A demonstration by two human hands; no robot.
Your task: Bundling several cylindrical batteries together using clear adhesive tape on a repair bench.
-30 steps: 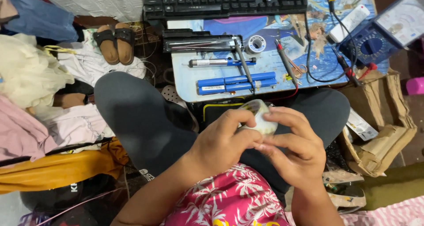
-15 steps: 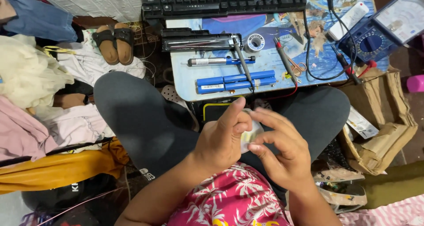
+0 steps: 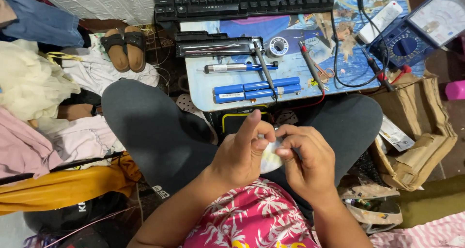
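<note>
White rounded piece [image 3: 269,157] sits over the lap, pinched between both hands — left hand [image 3: 240,153] clamped on its left edge, forefinger now raised, right hand [image 3: 304,160] closed on its right. Since a second ago it has turned edge-on, less visible. Blue batteries [image 3: 256,89] lie on the tabletop [image 3: 203,90] beyond.

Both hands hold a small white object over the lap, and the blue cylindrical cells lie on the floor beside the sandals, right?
Not quite. In the head view both hands, left hand and right hand, do hold the small white object over the lap, but the blue cylindrical cells lie on the low work board, not by the sandals.
</note>
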